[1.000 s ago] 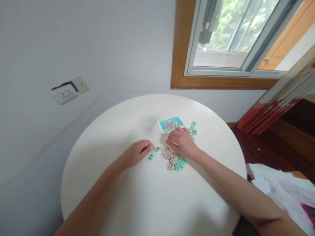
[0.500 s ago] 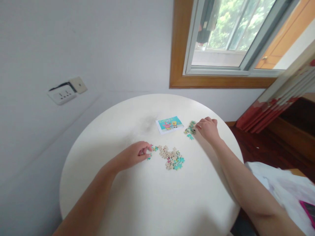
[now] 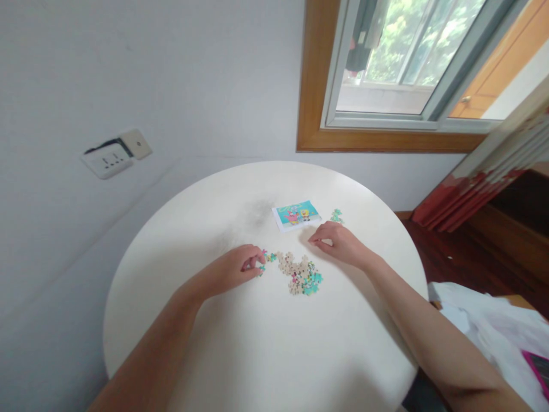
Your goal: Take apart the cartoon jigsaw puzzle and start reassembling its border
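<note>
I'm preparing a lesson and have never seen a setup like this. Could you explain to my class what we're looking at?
There is no machine here, just a person's bare left hand and right hand. One camera, worn on the head, looks forward and down, so the forearms enter from the bottom.

On the round white table lies a heap of jigsaw pieces, some beige side up, some colourful. Behind it are a cartoon picture card and a small green cluster of pieces.

The left hand's fingers are at a few colourful pieces left of the heap. The right hand is between the heap and the green cluster, fingers curled. Whether either hand grips a piece is too small to tell.
</note>
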Available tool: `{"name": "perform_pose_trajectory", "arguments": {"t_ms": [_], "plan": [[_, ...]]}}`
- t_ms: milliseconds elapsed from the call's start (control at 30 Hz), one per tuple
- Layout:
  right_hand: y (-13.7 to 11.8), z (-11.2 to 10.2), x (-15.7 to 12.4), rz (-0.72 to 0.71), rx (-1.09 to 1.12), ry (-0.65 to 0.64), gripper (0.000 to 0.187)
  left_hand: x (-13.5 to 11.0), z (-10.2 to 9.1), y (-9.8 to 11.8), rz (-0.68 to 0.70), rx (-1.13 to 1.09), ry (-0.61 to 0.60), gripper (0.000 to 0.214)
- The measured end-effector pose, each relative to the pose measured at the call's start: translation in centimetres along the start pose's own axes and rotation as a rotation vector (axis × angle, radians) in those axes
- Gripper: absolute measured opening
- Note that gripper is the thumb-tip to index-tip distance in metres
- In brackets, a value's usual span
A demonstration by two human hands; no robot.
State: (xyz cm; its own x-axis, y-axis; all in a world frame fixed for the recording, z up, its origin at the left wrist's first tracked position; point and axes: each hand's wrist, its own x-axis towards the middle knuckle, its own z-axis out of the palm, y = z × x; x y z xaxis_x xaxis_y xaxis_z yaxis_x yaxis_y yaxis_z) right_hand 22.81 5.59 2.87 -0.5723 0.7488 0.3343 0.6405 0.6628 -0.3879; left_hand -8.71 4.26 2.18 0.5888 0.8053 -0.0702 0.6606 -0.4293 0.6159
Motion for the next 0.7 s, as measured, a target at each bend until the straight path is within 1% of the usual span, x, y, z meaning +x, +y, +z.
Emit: {"name": "perform_pose_trajectory", "arguments": {"t_ms": [100,167,233,367,433,533,700], "plan": [[-1.8,0.4,0.0,-0.103,0.142,-0.139,0.020,0.4,0.8,0.8,0.071,0.036,0.081,0.019],[-2.4,0.5,0.0,-0.141,0.186,-0.213,0.018,0.6,1.4,1.7,0.152,0.094,0.118,0.017],[-2.6,0.5,-0.1,-0.163,0.214,-0.259,0.017,0.7,2.0,2.7,0.247,0.134,0.119,0.017],[-2.4,0.5,-0.3,-0.173,0.228,-0.315,0.019,1.0,2.7,3.7,0.361,0.193,0.123,0.021],[-2.4,0.6,-0.4,-0.178,0.222,-0.331,0.021,1.1,2.9,3.6,0.379,0.218,0.138,0.023],[-2.6,0.6,-0.5,-0.180,0.220,-0.348,0.022,1.3,3.3,3.4,0.358,0.225,0.178,0.024],[-3.2,0.5,-0.3,-0.170,0.235,-0.338,0.017,1.4,4.1,3.3,0.338,0.185,0.204,0.024]]}}
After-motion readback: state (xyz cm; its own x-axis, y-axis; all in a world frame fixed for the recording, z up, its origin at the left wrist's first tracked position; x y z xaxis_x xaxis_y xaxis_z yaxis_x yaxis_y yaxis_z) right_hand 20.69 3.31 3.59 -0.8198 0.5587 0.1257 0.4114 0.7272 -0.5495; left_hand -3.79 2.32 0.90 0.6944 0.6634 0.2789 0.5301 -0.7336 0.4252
